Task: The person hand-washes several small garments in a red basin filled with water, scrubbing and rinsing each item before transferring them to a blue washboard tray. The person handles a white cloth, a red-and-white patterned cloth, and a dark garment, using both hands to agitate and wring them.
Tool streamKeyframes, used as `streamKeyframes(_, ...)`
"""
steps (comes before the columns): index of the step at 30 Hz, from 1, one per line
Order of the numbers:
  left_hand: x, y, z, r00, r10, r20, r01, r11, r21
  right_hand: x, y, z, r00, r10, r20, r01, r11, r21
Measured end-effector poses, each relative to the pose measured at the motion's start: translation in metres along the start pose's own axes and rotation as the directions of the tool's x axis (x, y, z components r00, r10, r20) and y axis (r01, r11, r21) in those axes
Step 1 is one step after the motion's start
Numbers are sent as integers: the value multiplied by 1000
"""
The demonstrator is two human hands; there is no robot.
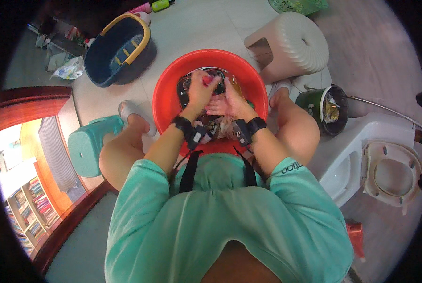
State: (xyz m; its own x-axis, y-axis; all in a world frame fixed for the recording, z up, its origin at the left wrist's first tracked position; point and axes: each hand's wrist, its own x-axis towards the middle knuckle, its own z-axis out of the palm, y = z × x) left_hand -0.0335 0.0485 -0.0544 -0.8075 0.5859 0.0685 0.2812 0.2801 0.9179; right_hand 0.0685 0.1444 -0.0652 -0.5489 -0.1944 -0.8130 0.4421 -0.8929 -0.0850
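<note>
Well inside basin rim (211,53) (both hands (199,92) (230,101)).

In view are 2 hands (202,88), 2 black wrist straps (182,124), 2 green sleeves (142,184), 2 slippers (147,125), 1 red basin (163,94), 2 stools (84,151), 1 dark blue tub (100,77), 1 dark green bin (311,106), 1 green basket (298,4) and 1 toilet seat (371,177).

Open lane ahead of you: bare floor (196,28) beyond the red basin (162,96), bounded left by the dark blue tub (95,68), right by the beige stool (305,42) just beside the rim. Sideways passage is hemmed by your left leg (114,153) and right leg (298,129); past these stand the teal stool (84,151) and dark green bucket (310,104). Over the basin, your left hand (202,88) and right hand (230,100) crowd each other.
</note>
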Motion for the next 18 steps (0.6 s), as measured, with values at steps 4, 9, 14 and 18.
streamKeyframes(4, -38, 25, 14, 919, 216, 330, -252, 965, 71, 17, 11, -1, 849, -453, 273, 408, 889, 208)
streamKeyframes(9, -24, 8, 25, 987, -55, 150, 10, 958, 287, 56, 0, -22, 779, -574, 251, 615, 778, -130)
streamKeyframes(14, 20, -22, 31, 894, -441, -79, 444, 896, 17, 58, 4, -10, 901, -434, -5, 426, 881, 206)
streamKeyframes(18, -3, -10, 27, 993, -95, -65, 104, 982, 156, 40, 10, -1, 867, -490, -86, 491, 816, 304)
